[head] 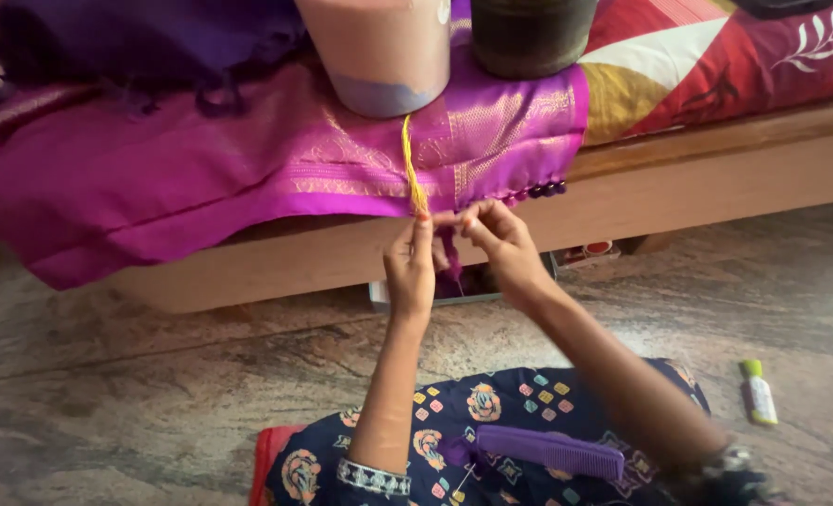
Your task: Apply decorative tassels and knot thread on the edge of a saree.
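Both hands pinch at the magenta cloth's (248, 178) hanging edge: the left hand (411, 265) closed on the yellow thread (410, 164), the right hand (502, 245) on purple fringe strands (449, 258). Tugging hard could drag the cloth and tip the pink bucket (379, 52) weighing it down.

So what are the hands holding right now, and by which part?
Both hands, left and right, pinch the fringe threads at the lower edge of the magenta silk cloth, beside the yellow thread.
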